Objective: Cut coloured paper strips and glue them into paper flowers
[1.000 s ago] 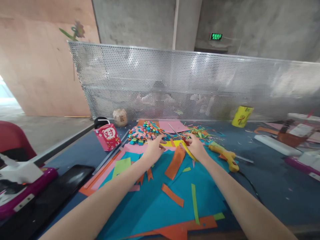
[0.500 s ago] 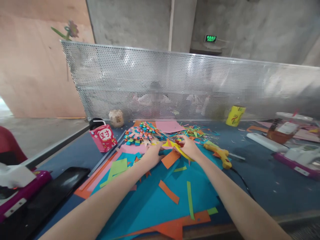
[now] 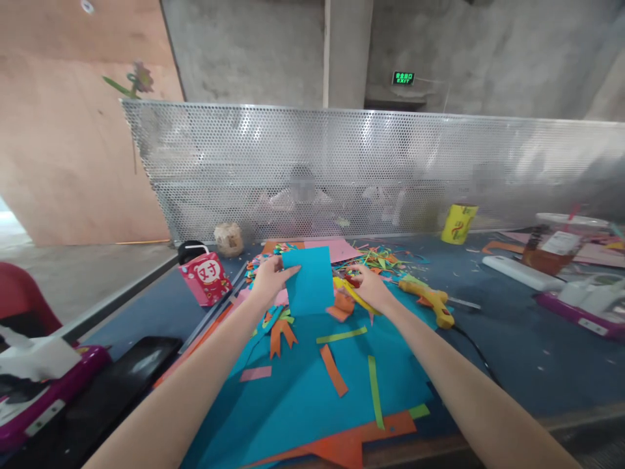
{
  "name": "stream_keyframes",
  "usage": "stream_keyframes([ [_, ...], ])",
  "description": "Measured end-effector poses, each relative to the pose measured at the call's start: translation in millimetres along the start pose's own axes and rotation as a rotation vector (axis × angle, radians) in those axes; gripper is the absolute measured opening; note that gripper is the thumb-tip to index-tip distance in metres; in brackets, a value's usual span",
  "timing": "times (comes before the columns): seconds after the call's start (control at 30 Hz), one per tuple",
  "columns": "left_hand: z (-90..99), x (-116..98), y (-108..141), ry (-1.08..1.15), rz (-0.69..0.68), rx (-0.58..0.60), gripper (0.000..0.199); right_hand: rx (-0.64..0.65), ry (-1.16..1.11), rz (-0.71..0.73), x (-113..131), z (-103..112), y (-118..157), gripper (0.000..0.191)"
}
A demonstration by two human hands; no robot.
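My left hand [image 3: 268, 279] pinches the left edge of a blue paper piece [image 3: 310, 281], held upright above the table. Yellow-handled scissors [image 3: 360, 301] are in my right hand [image 3: 374, 288], to the right of that piece; their blades are hard to make out. Below both hands lies a large blue paper sheet [image 3: 307, 397]. Scattered on it are a notched orange piece [image 3: 282, 335], an orange strip [image 3: 333, 371], a green strip [image 3: 375, 391] and a pink strip [image 3: 256, 373]. Small multicoloured paper bits are partly hidden behind my left hand and the blue piece.
A yellow glue gun [image 3: 430, 298] with a black cord lies right of my hand. A red drink carton [image 3: 206, 279], a black phone-like slab [image 3: 117, 397] and a power strip [image 3: 53, 397] are at left. A perforated metal screen [image 3: 342, 169] borders the back; a drink cup [image 3: 554, 244] stands right.
My left hand has moved left and up, and now holds up a blue paper piece. Green and pink strips on the sheet have shifted or come into view. My right hand keeps the scissors.
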State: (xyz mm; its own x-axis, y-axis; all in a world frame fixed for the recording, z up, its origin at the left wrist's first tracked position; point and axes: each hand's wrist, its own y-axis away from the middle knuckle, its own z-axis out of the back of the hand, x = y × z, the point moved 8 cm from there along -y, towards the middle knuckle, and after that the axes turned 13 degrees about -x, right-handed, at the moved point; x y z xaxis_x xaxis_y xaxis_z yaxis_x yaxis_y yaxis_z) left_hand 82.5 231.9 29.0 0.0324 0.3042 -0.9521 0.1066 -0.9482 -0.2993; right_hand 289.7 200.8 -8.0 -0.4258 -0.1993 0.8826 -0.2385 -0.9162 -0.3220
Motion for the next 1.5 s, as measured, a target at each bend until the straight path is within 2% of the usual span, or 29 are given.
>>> stream_keyframes([
  [0.1,1.1,-8,0,0.110,0.029,0.031,0.034,-0.011,-0.066,-0.027,1,0,1,0.051],
  [0.27,4.5,-19,3,0.378,0.087,-0.028,0.026,-0.050,-0.273,-0.055,15,5,1,0.048],
  [0.47,0.8,-26,20,0.399,0.150,-0.043,0.016,0.007,-0.443,-0.029,44,-1,15,0.043],
  [0.63,-3.7,-31,34,0.495,0.170,-0.010,0.012,0.079,-0.463,-0.030,51,-14,27,0.046],
  [0.7,-1.5,-28,35,0.522,0.196,-0.015,0.009,0.057,-0.466,-0.018,50,-13,27,0.044],
  [0.8,7.2,-16,34,0.481,0.298,-0.006,0.005,-0.047,-0.476,-0.023,45,-3,22,0.041],
  [0.87,9.9,-8,36,0.393,0.410,0.110,0.005,-0.123,-0.484,-0.016,43,6,18,0.038],
  [0.97,9.7,-9,45,0.322,0.539,0.392,0.010,-0.167,-0.436,0.003,44,18,13,0.037],
  [1.03,15.3,-16,44,0.306,0.529,0.436,0.019,-0.090,-0.363,0.017,47,17,11,0.042],
  [1.13,9.7,-19,54,0.181,0.546,0.587,0.038,0.107,-0.299,0.046,52,5,15,0.053],
  [1.23,1.3,-17,64,-0.112,0.418,0.713,0.032,0.196,-0.307,0.057,51,-6,22,0.061],
  [1.3,-4.8,-17,72,-0.297,0.285,0.823,0.018,0.206,-0.337,0.066,51,-12,23,0.062],
  [1.37,-7.2,-16,75,-0.368,0.211,0.879,0.018,0.183,-0.375,0.082,50,-13,22,0.063],
  [1.4,-5.6,-16,71,-0.346,0.201,0.835,0.020,0.153,-0.390,0.090,49,-12,20,0.063],
  [1.43,-1.7,-17,62,-0.288,0.206,0.734,0.020,0.116,-0.401,0.098,48,-9,18,0.062],
  [1.5,13.8,-20,39,-0.096,0.216,0.421,0.018,0.048,-0.413,0.110,46,-3,14,0.055],
])
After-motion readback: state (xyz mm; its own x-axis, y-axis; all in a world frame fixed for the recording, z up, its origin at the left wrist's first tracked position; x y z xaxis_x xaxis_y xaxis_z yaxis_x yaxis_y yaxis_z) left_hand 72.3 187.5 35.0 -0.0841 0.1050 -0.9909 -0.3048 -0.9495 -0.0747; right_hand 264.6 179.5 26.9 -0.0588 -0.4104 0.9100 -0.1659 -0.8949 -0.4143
